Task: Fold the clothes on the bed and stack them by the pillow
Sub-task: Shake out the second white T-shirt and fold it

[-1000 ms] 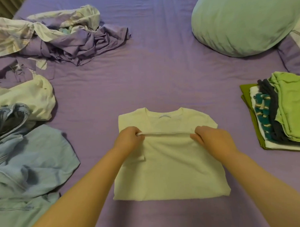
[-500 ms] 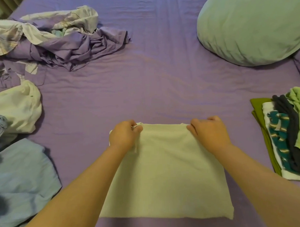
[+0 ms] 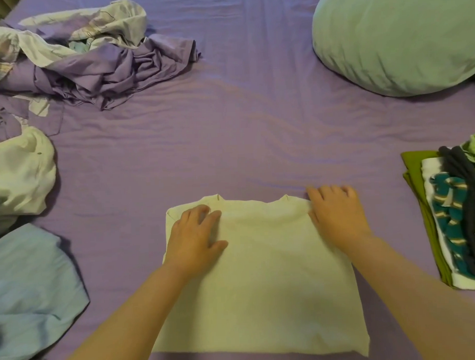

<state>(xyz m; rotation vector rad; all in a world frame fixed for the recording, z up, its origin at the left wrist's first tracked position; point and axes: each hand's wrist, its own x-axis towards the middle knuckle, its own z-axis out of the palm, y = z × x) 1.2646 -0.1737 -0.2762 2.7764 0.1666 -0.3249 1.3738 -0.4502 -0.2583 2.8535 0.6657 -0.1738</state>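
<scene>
Shirt: a pale yellow T-shirt [image 3: 264, 273] is seen folded in half, laid flat on the purple bed [image 3: 229, 142] at 6 o'clock
Left hand: the left hand [image 3: 195, 235] is pressed flat on the shirt's far left corner, fingers [image 3: 202, 212] spread and straight, nothing gripped
Right hand: the right hand [image 3: 337, 216] is laid on the far right corner, fingers [image 3: 328, 190] extended past the fold onto the sheet, nothing gripped
Stack: folded clothes [image 3: 458, 220] are piled at 3 o'clock, well apart from the shirt
Pillow: a green pillow [image 3: 395, 37] is found at 1 o'clock, beyond the stack
Unfolded: crumpled purple bedding [image 3: 98, 69] at 10 o'clock, a white garment [image 3: 18, 171] at 9, a light blue garment [image 3: 30, 289] at 8
</scene>
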